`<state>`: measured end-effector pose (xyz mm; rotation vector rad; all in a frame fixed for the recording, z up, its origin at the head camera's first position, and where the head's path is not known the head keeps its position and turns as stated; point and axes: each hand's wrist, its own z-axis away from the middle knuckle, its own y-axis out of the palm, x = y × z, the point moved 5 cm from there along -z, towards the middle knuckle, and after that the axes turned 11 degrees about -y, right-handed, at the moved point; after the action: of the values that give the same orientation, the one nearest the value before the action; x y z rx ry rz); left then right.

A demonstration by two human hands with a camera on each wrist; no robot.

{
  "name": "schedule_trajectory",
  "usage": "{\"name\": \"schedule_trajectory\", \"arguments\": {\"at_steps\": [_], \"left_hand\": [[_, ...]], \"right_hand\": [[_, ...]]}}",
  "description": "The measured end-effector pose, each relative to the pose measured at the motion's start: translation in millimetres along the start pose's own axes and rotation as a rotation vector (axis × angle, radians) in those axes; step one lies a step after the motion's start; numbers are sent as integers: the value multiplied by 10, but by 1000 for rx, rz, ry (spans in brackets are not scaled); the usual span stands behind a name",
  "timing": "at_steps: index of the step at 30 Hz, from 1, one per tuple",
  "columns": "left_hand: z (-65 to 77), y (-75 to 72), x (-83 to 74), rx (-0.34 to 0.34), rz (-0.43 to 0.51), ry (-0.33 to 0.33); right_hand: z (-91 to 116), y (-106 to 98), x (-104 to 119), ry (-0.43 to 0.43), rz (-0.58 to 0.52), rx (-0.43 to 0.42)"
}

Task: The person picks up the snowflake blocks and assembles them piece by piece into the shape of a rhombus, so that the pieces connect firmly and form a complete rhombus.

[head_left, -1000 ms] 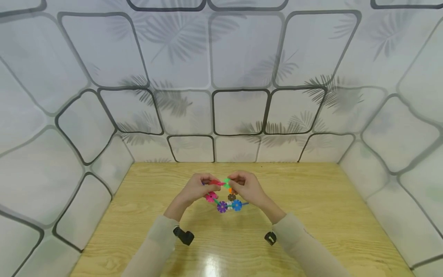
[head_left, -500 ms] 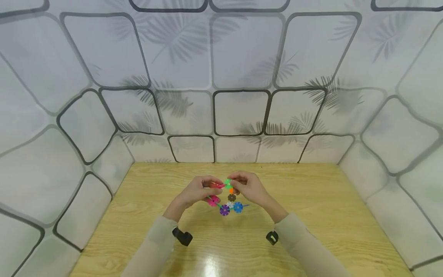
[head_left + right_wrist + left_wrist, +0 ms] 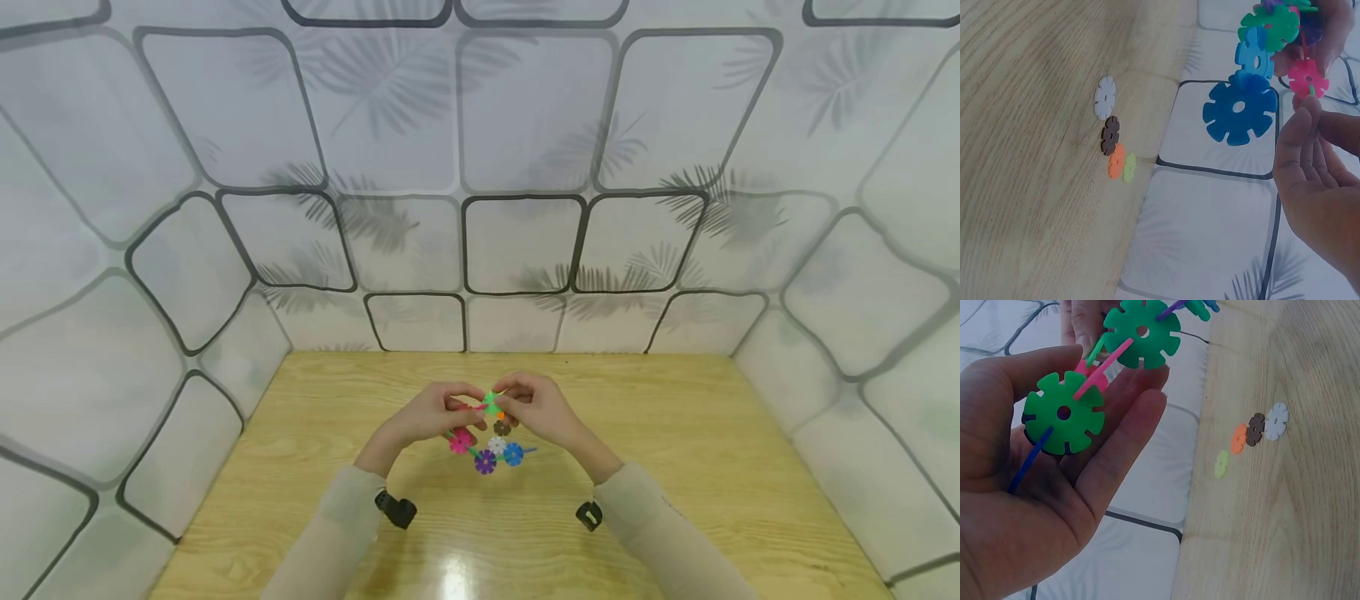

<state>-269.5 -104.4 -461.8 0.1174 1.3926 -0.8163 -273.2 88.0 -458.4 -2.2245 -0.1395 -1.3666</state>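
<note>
My left hand (image 3: 435, 414) holds a linked chain of notched plastic snowflake discs. Pink (image 3: 461, 442), purple (image 3: 485, 462) and blue (image 3: 513, 454) discs of it hang below the hands. In the left wrist view a green disc (image 3: 1041, 406) of the chain lies against the left palm, with a dark one behind it. My right hand (image 3: 538, 408) pinches a bright green disc (image 3: 491, 403) between thumb and fingers. From the right wrist this disc appears edge-on, at the slots of a pink disc (image 3: 1300, 81); whether they interlock I cannot tell.
Loose white (image 3: 1105, 100), brown (image 3: 1110, 135), orange (image 3: 1116, 161) and yellow-green (image 3: 1129, 167) discs lie in a row on the wooden table (image 3: 637, 433), under the hands. Patterned cloth walls (image 3: 525, 242) stand at the back and both sides.
My left hand has shifted slightly right, its fingertips closer to the bright green disc. The hanging part of the chain has swung a little lower. My right hand keeps its pinch, nearly still.
</note>
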Motion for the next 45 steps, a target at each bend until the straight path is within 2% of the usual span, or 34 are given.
{"name": "schedule_trajectory", "arguments": {"at_steps": [4, 9, 18, 23, 29, 37, 45], "left_hand": [[21, 19, -56, 26, -54, 43], [40, 37, -88, 40, -54, 71], [22, 101, -58, 19, -108, -4], [18, 112, -51, 20, -132, -3], [8, 69, -32, -56, -149, 12], [21, -38, -24, -166, -89, 50], [35, -63, -29, -188, -93, 81]], "right_hand": [[8, 21, -15, 13, -11, 3], [18, 36, -1, 27, -21, -3], [37, -5, 31, 25, 21, 12], [31, -35, 32, 20, 41, 17], [17, -47, 6, 9, 28, 19], [19, -137, -78, 26, 52, -35], [3, -180, -335, 69, 61, -79]]}}
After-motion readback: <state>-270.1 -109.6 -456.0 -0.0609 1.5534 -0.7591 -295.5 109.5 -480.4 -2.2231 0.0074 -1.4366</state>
